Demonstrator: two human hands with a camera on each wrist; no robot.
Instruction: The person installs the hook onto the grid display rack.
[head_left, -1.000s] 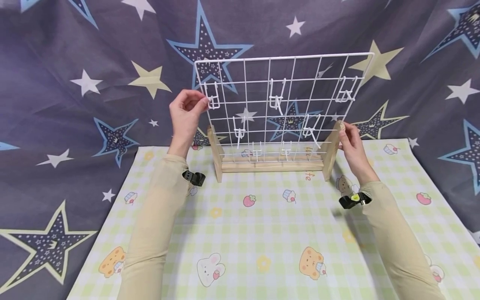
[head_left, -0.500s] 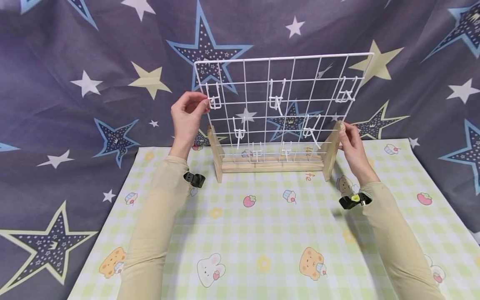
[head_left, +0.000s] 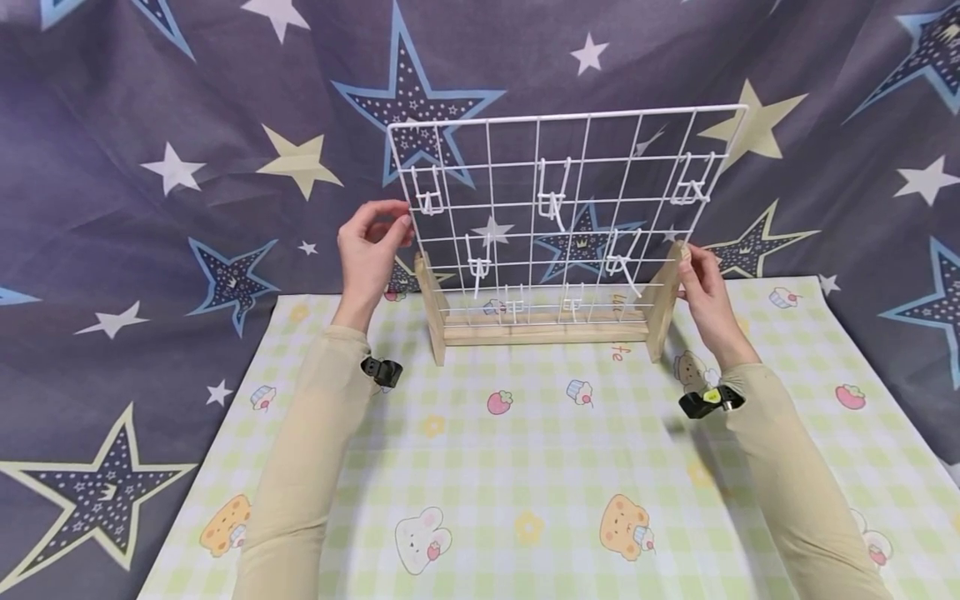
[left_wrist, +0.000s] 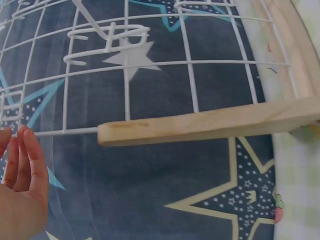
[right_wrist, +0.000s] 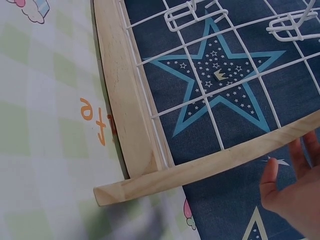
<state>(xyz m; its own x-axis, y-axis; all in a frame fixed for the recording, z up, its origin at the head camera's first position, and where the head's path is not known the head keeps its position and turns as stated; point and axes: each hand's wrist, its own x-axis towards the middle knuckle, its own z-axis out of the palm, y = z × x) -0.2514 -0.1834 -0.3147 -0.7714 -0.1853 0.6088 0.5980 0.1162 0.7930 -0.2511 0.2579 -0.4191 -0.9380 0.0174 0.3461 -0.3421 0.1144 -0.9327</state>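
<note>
A white wire grid panel (head_left: 517, 200) stands upright in a wooden stand (head_left: 547, 335). Several white wire hooks (head_left: 551, 202) hang on its bars. My left hand (head_left: 366, 254) is at the panel's left edge, fingers bent and loose. Its thumb and index fingertips are slightly apart beside the edge wire, just left of the upper left hook (head_left: 429, 202). In the left wrist view, the fingertips (left_wrist: 26, 134) reach that wire. My right hand (head_left: 708, 300) holds the top of the stand's right side post (head_left: 662, 308). In the right wrist view, fingers go behind the post, with the thumb (right_wrist: 270, 172) on the near side.
A green and white checked tablecloth (head_left: 480, 467) with printed animals and fruit covers the table. Behind it hangs a dark curtain (head_left: 300, 75) with stars. Both forearms carry black wrist bands (head_left: 711, 402).
My left hand has come off the upper left hook and shifted slightly down and left to the panel's edge. The right hand, panel and stand have kept their places.
</note>
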